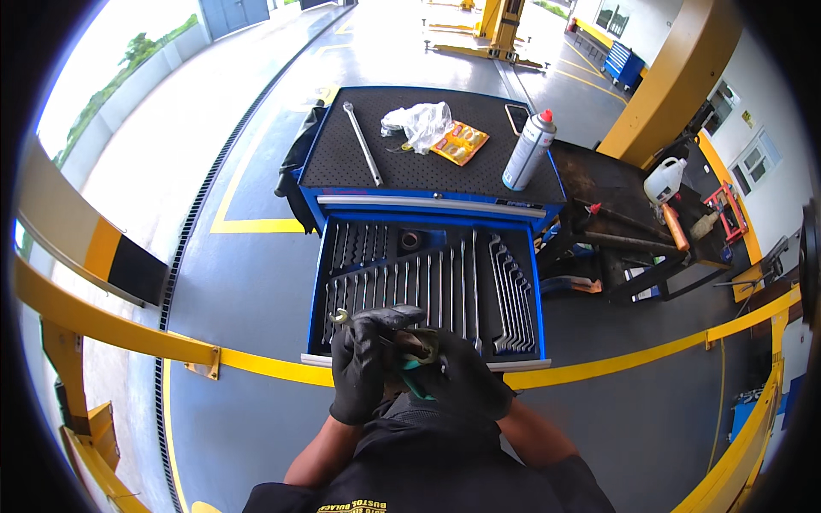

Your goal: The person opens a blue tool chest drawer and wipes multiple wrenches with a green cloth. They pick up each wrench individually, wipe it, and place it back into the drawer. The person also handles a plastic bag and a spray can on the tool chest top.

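Note:
Both of my hands wear black gloves and meet over the front edge of an open blue tool drawer (539, 299). My left hand (359, 363) is closed around a wrench (340, 316); its shiny open-end jaw sticks out beside the fingers, and the rest is mostly hidden. Bunched in my right hand (466, 376) is a stained brownish and green rag (417, 349), close against the left hand. Behind them, rows of combination wrenches (419, 278) lie in the drawer's dark foam, with offset ring wrenches (511, 295) at the right.
On the cabinet's black mat (329, 154) lie a long metal bar (363, 145), a plastic bag (421, 124), a yellow packet (462, 143), a phone (516, 118) and an upright spray can (530, 150). A dark workbench (620, 192) stands right; yellow rails (274, 368) cross near me.

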Action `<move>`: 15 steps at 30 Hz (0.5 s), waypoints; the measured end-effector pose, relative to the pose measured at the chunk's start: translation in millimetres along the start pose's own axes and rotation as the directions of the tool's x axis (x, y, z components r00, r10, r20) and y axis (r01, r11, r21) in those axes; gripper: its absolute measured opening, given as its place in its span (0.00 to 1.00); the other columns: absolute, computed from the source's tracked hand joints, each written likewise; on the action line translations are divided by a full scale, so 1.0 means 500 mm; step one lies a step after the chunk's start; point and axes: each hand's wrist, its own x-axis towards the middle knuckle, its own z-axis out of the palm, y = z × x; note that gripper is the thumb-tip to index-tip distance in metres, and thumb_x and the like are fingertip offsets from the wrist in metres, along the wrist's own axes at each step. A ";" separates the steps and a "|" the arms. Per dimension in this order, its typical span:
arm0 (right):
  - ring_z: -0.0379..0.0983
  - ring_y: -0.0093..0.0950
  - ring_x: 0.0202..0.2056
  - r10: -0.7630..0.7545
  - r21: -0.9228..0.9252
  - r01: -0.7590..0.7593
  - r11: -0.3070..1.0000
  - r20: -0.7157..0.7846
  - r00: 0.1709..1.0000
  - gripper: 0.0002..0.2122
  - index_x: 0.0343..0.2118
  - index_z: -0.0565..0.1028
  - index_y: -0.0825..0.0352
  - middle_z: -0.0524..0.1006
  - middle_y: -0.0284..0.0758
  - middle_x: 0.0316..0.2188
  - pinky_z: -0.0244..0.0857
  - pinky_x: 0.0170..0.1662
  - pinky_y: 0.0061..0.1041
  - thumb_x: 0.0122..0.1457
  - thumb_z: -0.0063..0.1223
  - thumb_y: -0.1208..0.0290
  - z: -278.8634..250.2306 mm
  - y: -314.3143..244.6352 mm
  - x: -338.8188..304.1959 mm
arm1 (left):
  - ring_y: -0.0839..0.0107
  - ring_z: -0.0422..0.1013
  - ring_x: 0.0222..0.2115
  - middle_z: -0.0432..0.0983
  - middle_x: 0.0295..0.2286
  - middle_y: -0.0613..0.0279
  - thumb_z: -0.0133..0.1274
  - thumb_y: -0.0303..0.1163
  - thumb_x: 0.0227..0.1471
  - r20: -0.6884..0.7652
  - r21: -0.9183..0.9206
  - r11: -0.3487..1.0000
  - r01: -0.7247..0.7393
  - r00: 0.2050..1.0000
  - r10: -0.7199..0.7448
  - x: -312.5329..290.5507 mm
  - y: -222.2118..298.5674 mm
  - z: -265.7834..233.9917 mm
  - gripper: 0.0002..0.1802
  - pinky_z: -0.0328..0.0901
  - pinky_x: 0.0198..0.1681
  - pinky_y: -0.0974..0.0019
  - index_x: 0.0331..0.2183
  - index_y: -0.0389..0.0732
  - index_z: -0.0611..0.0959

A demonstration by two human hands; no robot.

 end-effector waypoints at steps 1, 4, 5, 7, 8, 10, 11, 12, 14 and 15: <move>0.79 0.34 0.35 0.023 0.029 -0.023 0.999 -0.011 1.000 0.18 0.50 0.73 0.68 0.79 0.41 0.36 0.71 0.38 0.33 0.58 0.60 0.70 -0.009 0.000 0.000 | 0.59 0.74 0.46 0.78 0.43 0.49 0.38 0.43 0.68 -0.045 0.001 0.999 -0.041 0.998 0.041 0.006 -0.003 -0.005 0.22 0.67 0.52 0.57 0.41 0.34 0.76; 0.79 0.27 0.38 0.130 0.206 -0.110 0.972 -0.089 0.987 0.19 0.52 0.71 0.70 0.79 0.39 0.38 0.71 0.40 0.29 0.61 0.58 0.68 -0.035 0.003 -0.009 | 0.56 0.73 0.49 0.77 0.43 0.47 0.37 0.47 0.68 0.061 0.096 0.962 -0.255 0.966 0.250 0.029 -0.007 -0.031 0.25 0.62 0.58 0.53 0.43 0.34 0.76; 0.78 0.27 0.39 0.072 0.126 -0.058 0.990 -0.113 0.991 0.19 0.51 0.71 0.71 0.79 0.38 0.38 0.71 0.41 0.28 0.61 0.57 0.67 -0.042 0.005 -0.004 | 0.56 0.73 0.49 0.77 0.44 0.47 0.37 0.47 0.68 0.022 0.082 0.979 -0.189 0.982 0.187 0.018 -0.018 -0.035 0.25 0.62 0.58 0.53 0.43 0.33 0.76; 0.78 0.26 0.40 -0.040 -0.029 0.036 0.999 -0.154 0.987 0.19 0.51 0.71 0.72 0.79 0.37 0.38 0.71 0.43 0.26 0.63 0.56 0.64 -0.049 0.011 0.001 | 0.56 0.72 0.50 0.77 0.45 0.46 0.36 0.48 0.68 -0.032 0.070 0.992 -0.104 0.994 0.107 -0.005 -0.043 -0.034 0.26 0.62 0.59 0.53 0.44 0.33 0.76; 0.78 0.25 0.40 0.007 0.041 0.002 0.999 -0.216 0.976 0.18 0.50 0.71 0.72 0.79 0.37 0.38 0.70 0.43 0.25 0.64 0.55 0.64 -0.040 0.016 -0.001 | 0.56 0.72 0.51 0.77 0.45 0.46 0.35 0.49 0.68 -0.053 0.071 0.994 -0.087 0.994 0.091 -0.012 -0.046 -0.030 0.27 0.61 0.59 0.53 0.45 0.33 0.76; 0.77 0.24 0.39 0.107 0.177 -0.047 0.983 -0.346 0.932 0.17 0.49 0.71 0.72 0.79 0.35 0.39 0.70 0.44 0.23 0.65 0.52 0.63 -0.018 0.026 -0.005 | 0.56 0.71 0.52 0.76 0.47 0.45 0.34 0.51 0.68 -0.051 0.059 0.989 -0.136 0.989 0.139 0.005 -0.031 -0.005 0.29 0.60 0.60 0.53 0.47 0.33 0.74; 0.77 0.24 0.39 0.115 0.248 -0.026 0.968 -0.352 0.929 0.16 0.49 0.71 0.72 0.79 0.35 0.40 0.69 0.44 0.23 0.66 0.50 0.63 -0.015 0.025 -0.002 | 0.56 0.70 0.52 0.75 0.47 0.45 0.33 0.51 0.68 -0.036 0.048 0.978 -0.202 0.978 0.203 0.018 -0.020 0.004 0.30 0.60 0.60 0.53 0.48 0.33 0.74; 0.77 0.23 0.39 0.132 0.321 -0.013 0.947 -0.351 0.927 0.16 0.49 0.71 0.72 0.78 0.35 0.40 0.69 0.45 0.22 0.67 0.49 0.64 -0.011 0.024 -0.004 | 0.56 0.69 0.53 0.73 0.50 0.45 0.30 0.53 0.68 -0.058 -0.054 0.986 -0.157 0.986 0.154 0.014 -0.027 -0.001 0.32 0.58 0.62 0.54 0.51 0.33 0.72; 0.76 0.22 0.40 0.128 0.302 -0.015 0.953 -0.358 0.925 0.14 0.50 0.70 0.72 0.77 0.35 0.42 0.68 0.44 0.21 0.67 0.48 0.67 -0.006 0.031 -0.005 | 0.55 0.69 0.54 0.73 0.50 0.44 0.29 0.53 0.68 -0.071 0.011 0.986 -0.165 0.984 0.166 0.019 -0.024 -0.007 0.32 0.58 0.62 0.54 0.52 0.33 0.71; 0.76 0.22 0.41 0.154 0.315 -0.058 0.947 -0.287 0.945 0.15 0.50 0.70 0.71 0.77 0.34 0.42 0.69 0.45 0.22 0.67 0.50 0.66 -0.001 0.040 -0.014 | 0.55 0.69 0.54 0.73 0.51 0.44 0.29 0.53 0.68 -0.081 0.044 0.985 -0.165 0.982 0.168 0.017 -0.021 -0.010 0.33 0.58 0.62 0.54 0.53 0.33 0.71</move>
